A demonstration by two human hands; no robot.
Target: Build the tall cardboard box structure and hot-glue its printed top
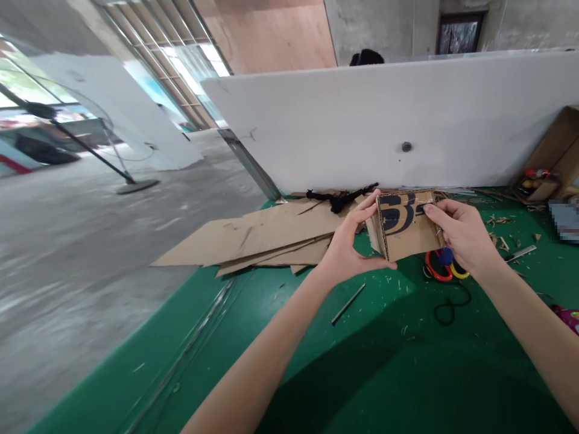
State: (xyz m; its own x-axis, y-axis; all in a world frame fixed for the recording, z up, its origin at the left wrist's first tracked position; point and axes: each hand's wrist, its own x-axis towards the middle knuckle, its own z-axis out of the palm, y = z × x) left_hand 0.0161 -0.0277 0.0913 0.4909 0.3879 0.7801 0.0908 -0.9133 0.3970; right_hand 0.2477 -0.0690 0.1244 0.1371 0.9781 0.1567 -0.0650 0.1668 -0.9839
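Observation:
A small folded cardboard box [409, 232] with dark printed marks is held above the green table, between my two hands. My left hand [346, 244] grips its left edge, thumb below and fingers along the top. At the other end, my right hand [461, 232] pinches the upper right part with the thumb on the printed face. Below my right hand lie scissors [438, 267] with red and yellow handles, partly hidden by it. A thin dark rod [348, 304] rests on the table in front of the box.
Flat cardboard sheets [253, 235] lie to the left, overhanging the table's edge. Behind them are a black cloth-like strip [337, 200] and a white panel [344, 126]. A black cord [447, 310], a metal ruler-like strip [521, 253] and cardboard scraps lie to the right, near an open carton [554, 150].

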